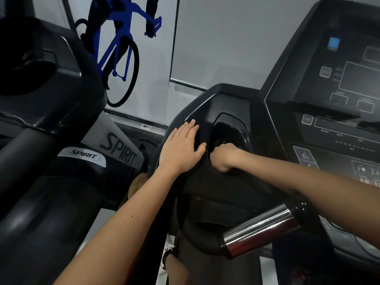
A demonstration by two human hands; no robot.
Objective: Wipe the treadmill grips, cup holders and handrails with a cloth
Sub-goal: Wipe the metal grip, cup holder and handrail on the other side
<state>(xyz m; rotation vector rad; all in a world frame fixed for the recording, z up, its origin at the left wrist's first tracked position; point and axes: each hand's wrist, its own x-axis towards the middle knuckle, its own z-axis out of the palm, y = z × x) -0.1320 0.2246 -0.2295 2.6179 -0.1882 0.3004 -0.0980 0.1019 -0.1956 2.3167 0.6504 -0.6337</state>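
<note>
My left hand [182, 149] lies flat with straight fingers on the black console housing, just left of the cup holder [228, 128]. My right hand [224, 158] reaches down into the cup holder with its fingers curled; a scrap of dark cloth [221, 142] shows just above the knuckles, mostly hidden inside the recess. A chrome pulse grip [259, 230] on the black handrail [202, 233] lies below my right forearm.
The console panel [339, 95] with displays and buttons fills the right side. A second Spirit treadmill [51, 124] stands close on the left, with its own cup holder. A wall with a blue cyclist graphic [121, 48] is behind. My shoe [167, 251] shows below.
</note>
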